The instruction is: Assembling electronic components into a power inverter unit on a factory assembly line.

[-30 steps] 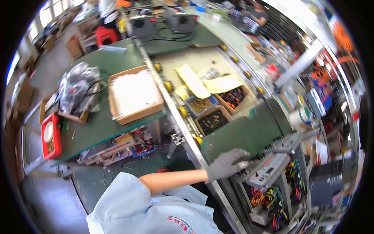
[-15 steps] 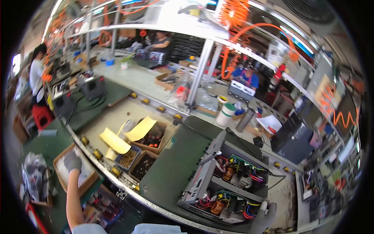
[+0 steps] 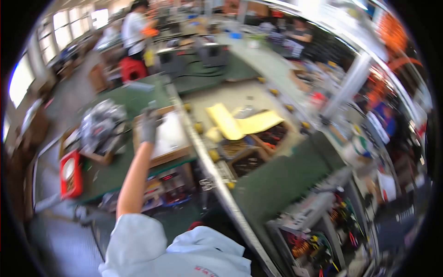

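Gloved left hand (image 3: 149, 127) is over the left side of the cardboard box (image 3: 173, 156), left of frame centre, white contents (image 3: 171, 131) just rightward; finger closure too blurred to tell.

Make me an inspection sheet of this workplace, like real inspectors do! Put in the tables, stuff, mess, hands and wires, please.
Surface: a green table on the left; a green mat on the right.
Job's things: cardboard box with white contents, on the green table.
Clutter: clear plastic bag and red bin left of the box; yellow sheets by small parts boxes.
Hands: left hand, grey-gloved, at the box, its grip too blurry to tell; right hand not clear.
Cables: dark cables at the far end; coloured wires inside open grey units.
Surroundings: red stool, a person in a white top, windows.
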`<control>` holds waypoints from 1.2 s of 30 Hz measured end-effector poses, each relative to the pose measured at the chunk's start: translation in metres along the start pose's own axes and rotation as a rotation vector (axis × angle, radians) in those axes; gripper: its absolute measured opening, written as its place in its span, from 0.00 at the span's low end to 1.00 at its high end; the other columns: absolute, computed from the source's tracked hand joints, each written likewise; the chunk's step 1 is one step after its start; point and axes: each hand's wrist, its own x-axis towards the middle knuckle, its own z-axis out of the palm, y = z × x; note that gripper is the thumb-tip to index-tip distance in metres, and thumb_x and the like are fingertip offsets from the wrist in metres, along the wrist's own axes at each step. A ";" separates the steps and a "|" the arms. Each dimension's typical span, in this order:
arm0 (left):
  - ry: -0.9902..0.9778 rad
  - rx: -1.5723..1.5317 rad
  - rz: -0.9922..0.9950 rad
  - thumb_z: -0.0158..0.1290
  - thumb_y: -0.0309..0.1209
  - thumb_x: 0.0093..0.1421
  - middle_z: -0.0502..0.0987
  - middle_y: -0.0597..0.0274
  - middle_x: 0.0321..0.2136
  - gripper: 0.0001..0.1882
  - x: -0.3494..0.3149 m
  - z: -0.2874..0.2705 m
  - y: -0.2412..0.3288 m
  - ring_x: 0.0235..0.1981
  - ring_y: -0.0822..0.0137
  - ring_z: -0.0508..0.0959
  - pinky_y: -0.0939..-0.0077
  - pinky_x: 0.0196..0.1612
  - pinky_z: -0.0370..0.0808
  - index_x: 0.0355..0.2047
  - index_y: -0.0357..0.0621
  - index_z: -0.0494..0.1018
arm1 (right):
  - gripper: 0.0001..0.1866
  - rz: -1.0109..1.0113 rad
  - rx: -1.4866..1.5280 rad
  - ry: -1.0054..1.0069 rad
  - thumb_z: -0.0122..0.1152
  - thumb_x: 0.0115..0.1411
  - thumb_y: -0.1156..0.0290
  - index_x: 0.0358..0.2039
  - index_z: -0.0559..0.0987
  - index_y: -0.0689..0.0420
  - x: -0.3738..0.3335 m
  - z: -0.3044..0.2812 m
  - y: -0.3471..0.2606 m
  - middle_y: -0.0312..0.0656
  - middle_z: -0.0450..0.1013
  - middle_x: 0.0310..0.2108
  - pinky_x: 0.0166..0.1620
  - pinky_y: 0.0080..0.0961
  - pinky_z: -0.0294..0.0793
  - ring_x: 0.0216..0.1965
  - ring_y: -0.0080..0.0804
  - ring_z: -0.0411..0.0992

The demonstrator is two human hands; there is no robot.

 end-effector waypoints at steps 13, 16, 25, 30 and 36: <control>-0.286 0.962 -0.098 0.55 0.53 0.48 0.79 0.53 0.36 0.24 0.009 -0.026 0.032 0.39 0.55 0.78 0.66 0.44 0.72 0.37 0.47 0.78 | 0.28 -0.084 -0.051 -0.068 0.50 0.60 0.45 0.35 0.77 0.63 0.001 0.011 -0.026 0.48 0.73 0.31 0.36 0.34 0.71 0.30 0.42 0.70; -0.389 1.135 0.060 0.56 0.50 0.47 0.78 0.52 0.38 0.24 0.013 0.004 0.029 0.42 0.55 0.77 0.65 0.47 0.71 0.41 0.51 0.78 | 0.26 -0.159 -0.079 -0.022 0.50 0.61 0.47 0.32 0.77 0.62 0.001 0.014 -0.028 0.48 0.72 0.27 0.33 0.35 0.69 0.27 0.42 0.69; 0.116 0.815 0.287 0.56 0.41 0.51 0.76 0.54 0.34 0.13 0.021 -0.008 0.014 0.31 0.54 0.76 0.65 0.36 0.73 0.35 0.49 0.77 | 0.20 -0.183 -0.066 -0.074 0.55 0.61 0.55 0.27 0.76 0.61 0.006 -0.008 -0.023 0.45 0.70 0.21 0.27 0.33 0.67 0.22 0.42 0.67; -0.117 -0.209 0.247 0.56 0.31 0.57 0.72 0.75 0.24 0.08 -0.061 0.057 0.151 0.25 0.84 0.66 0.87 0.28 0.65 0.35 0.42 0.75 | 0.19 0.118 0.409 0.143 0.54 0.61 0.57 0.35 0.77 0.64 -0.011 -0.016 -0.068 0.45 0.73 0.28 0.31 0.27 0.71 0.27 0.35 0.70; -1.125 -0.516 -0.443 0.57 0.31 0.56 0.74 0.71 0.27 0.10 -0.241 0.098 0.206 0.28 0.81 0.69 0.85 0.33 0.67 0.36 0.40 0.74 | 0.13 -0.125 0.970 -0.717 0.57 0.51 0.75 0.38 0.76 0.64 -0.030 0.015 -0.147 0.42 0.73 0.40 0.47 0.26 0.68 0.42 0.31 0.71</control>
